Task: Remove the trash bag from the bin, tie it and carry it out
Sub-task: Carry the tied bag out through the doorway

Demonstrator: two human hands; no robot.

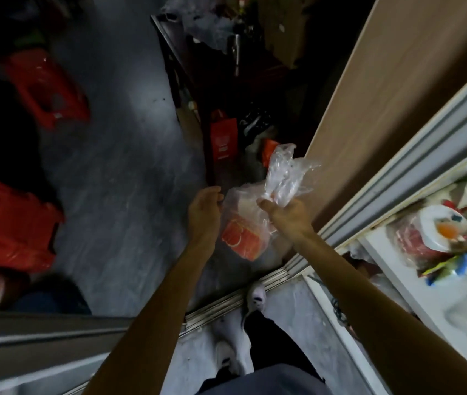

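Observation:
A clear plastic trash bag [255,220] hangs in front of me over the doorway sill, with an orange-red carton showing through its lower part. My right hand [286,212] is shut on the bag's gathered neck, and the loose top of the plastic sticks up above my fist. My left hand [206,212] is just left of the bag with its fingers apart, fingertips at or very near the plastic. No bin is in view.
A metal door track [255,283] crosses the floor under the bag, with my white shoes [255,295] at it. A brown door panel [383,89] stands to the right. Red plastic stools [47,89] are on the dark floor at left; a red box [223,138] and clutter lie ahead.

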